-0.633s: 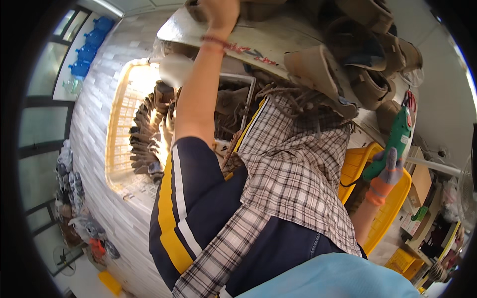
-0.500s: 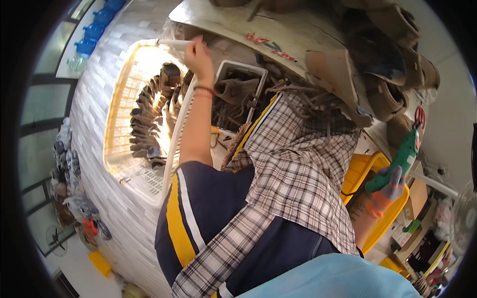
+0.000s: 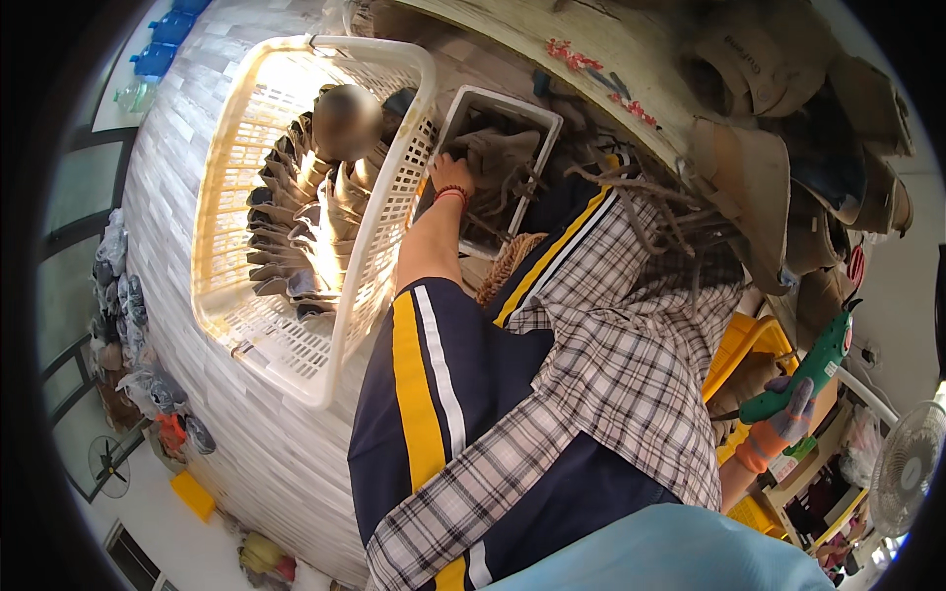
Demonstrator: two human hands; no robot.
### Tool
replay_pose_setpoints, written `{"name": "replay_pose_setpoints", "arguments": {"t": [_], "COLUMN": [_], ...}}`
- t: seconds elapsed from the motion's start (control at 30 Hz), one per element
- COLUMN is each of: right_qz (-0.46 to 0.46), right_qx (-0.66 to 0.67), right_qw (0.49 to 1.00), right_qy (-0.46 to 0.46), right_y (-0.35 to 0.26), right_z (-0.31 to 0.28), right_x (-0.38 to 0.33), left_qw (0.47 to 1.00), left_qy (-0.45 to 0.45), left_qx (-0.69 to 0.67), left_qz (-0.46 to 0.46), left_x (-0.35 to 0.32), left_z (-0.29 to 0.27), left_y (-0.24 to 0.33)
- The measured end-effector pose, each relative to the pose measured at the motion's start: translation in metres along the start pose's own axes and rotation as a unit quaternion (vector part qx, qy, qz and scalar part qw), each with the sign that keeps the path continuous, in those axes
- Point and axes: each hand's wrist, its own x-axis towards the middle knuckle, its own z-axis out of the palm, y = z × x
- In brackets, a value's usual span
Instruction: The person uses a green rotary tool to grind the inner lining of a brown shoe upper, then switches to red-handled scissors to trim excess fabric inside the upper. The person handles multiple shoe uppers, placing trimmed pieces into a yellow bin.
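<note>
My left hand point(image 3: 452, 175) reaches into a white foam box point(image 3: 548, 123), beside a rolled brown piece of material point(image 3: 498, 153). Its fingertips are hidden, so any grip is unclear. Brown strips lie in the same box. Left of the box, a white plastic basket point(image 3: 296, 369) holds a curved row of brown shaped pieces point(image 3: 286, 231); one spot at its top is blurred. On the far right, my right hand point(image 3: 783, 419), in a grey and orange glove, is closed around a green handheld power tool point(image 3: 813, 364) pointing up.
A work table point(image 3: 512, 30) at the top carries stacked brown curved pieces point(image 3: 749, 187). Brown strips point(image 3: 650, 192) hang over a plaid cloth point(image 3: 621, 355) on my lap. Yellow crates point(image 3: 734, 355) and a white fan point(image 3: 907, 458) stand at right. Bagged items point(image 3: 118, 295) line the left wall.
My left hand has come off the basket's rim area and down into the foam box. The right hand keeps the green tool. The whole view has shifted slightly.
</note>
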Motion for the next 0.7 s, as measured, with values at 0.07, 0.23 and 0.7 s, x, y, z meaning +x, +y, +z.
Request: {"name": "replay_pose_setpoints", "arguments": {"t": [0.07, 0.23, 0.7], "right_qz": [-0.004, -0.020, -0.042], "right_qx": [-0.003, 0.011, 0.046], "right_qw": [1.000, 1.000, 0.997], "right_qy": [-0.010, -0.020, -0.041], "right_y": [-0.004, -0.012, 0.021], "right_z": [0.004, 0.004, -0.007], "right_x": [-0.002, -0.008, 0.005], "left_qw": [0.993, 0.886, 0.313], "left_qy": [0.056, 0.161, 0.000], "left_qx": [0.004, -0.427, -0.943], "left_qz": [0.104, 0.085, -0.112], "left_x": [0.011, -0.011, -0.106], "left_z": [-0.005, -0.120, -0.261], "left_y": [-0.012, -0.021, -0.044]}}
